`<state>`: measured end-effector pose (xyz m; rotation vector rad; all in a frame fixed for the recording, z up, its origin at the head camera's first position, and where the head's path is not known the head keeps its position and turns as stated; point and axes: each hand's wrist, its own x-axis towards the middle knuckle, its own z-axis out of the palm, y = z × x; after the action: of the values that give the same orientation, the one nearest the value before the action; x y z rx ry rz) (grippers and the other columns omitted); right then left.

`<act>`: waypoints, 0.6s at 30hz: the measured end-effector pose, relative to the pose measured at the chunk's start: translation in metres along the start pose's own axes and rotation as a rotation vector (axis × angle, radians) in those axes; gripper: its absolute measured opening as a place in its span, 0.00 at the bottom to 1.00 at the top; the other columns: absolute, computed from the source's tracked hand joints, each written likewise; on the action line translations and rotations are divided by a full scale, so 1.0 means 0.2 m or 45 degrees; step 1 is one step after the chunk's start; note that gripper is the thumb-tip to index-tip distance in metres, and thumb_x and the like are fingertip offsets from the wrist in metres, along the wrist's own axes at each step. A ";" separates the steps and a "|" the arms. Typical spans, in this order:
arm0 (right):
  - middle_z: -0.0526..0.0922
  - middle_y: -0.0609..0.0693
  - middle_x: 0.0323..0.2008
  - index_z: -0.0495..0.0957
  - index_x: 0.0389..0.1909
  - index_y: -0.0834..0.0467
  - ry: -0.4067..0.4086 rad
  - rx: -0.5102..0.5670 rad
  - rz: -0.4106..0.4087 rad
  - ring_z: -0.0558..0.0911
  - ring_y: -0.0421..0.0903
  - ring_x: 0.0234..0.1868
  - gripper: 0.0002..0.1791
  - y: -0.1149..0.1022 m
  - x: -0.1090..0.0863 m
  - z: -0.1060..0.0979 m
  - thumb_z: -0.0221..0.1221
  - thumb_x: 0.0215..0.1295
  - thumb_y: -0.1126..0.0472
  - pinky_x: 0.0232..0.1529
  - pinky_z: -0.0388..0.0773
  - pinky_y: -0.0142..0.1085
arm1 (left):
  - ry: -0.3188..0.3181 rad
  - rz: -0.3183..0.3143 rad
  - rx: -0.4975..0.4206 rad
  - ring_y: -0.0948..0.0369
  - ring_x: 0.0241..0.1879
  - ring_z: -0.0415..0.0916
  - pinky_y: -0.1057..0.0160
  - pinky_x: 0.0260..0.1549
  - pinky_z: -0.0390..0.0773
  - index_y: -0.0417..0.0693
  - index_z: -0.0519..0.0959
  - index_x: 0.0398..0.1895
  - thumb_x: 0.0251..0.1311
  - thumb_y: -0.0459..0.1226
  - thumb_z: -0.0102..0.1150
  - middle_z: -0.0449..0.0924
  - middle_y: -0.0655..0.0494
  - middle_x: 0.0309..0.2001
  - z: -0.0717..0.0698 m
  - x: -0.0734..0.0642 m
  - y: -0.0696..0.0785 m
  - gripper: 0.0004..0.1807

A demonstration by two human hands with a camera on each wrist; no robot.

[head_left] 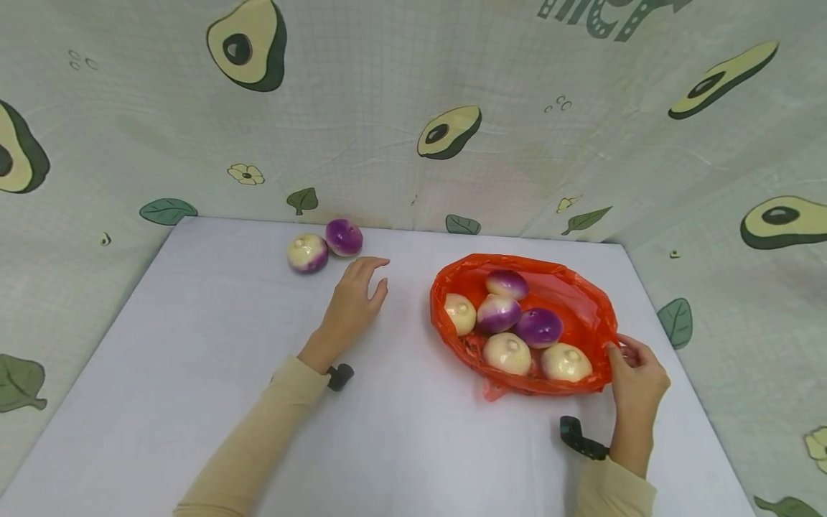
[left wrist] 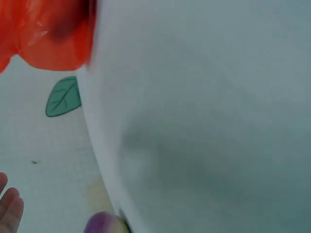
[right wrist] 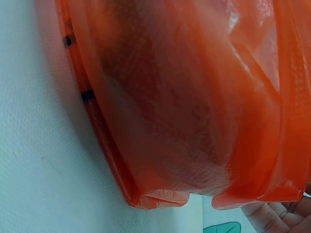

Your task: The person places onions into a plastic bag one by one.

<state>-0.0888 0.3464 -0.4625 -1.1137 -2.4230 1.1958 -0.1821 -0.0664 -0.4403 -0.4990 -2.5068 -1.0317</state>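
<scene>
My left hand [head_left: 349, 305] is held over the white table with its fingers loosely bent and nothing between them. Just beyond its fingertips, a white-and-purple turnip [head_left: 307, 253] and a mostly purple turnip [head_left: 344, 238] lie side by side near the back edge. A red plastic bag [head_left: 584, 298] stands wide open at the right, its rim folded outward. Several glossy turnips [head_left: 508, 353], some white side up and some purple, rest inside it. At the bag's right edge, my right hand [head_left: 636, 380] pinches the rim between thumb and fingers. The right wrist view is mostly filled by the bag's side [right wrist: 170, 121].
A white cloth covers the table [head_left: 194, 373]. Behind and along the sides hangs a pale curtain [head_left: 362, 93] printed with avocados and leaves. Dark wrist cameras [head_left: 339, 376] sit on both wrists.
</scene>
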 end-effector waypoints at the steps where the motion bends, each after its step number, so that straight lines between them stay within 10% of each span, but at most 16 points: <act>1: 0.75 0.51 0.47 0.70 0.62 0.50 -0.003 0.000 0.000 0.72 0.41 0.43 0.28 -0.01 -0.01 0.00 0.50 0.64 0.41 0.42 0.81 0.34 | -0.001 -0.005 0.011 0.53 0.56 0.69 0.57 0.59 0.69 0.42 0.73 0.53 0.60 0.32 0.53 0.75 0.49 0.52 0.00 0.00 -0.02 0.17; 18: 0.74 0.53 0.51 0.70 0.62 0.51 0.002 -0.007 0.026 0.71 0.40 0.43 0.27 -0.06 -0.06 -0.01 0.48 0.65 0.43 0.50 0.77 0.32 | -0.076 -0.058 0.239 0.48 0.59 0.65 0.49 0.56 0.70 0.44 0.68 0.60 0.55 0.33 0.58 0.70 0.45 0.57 -0.12 0.05 -0.31 0.26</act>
<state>-0.0854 0.3336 -0.4504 -1.1429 -2.4211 1.1942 -0.2135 -0.1230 -0.4567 -0.4244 -2.6453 -0.7973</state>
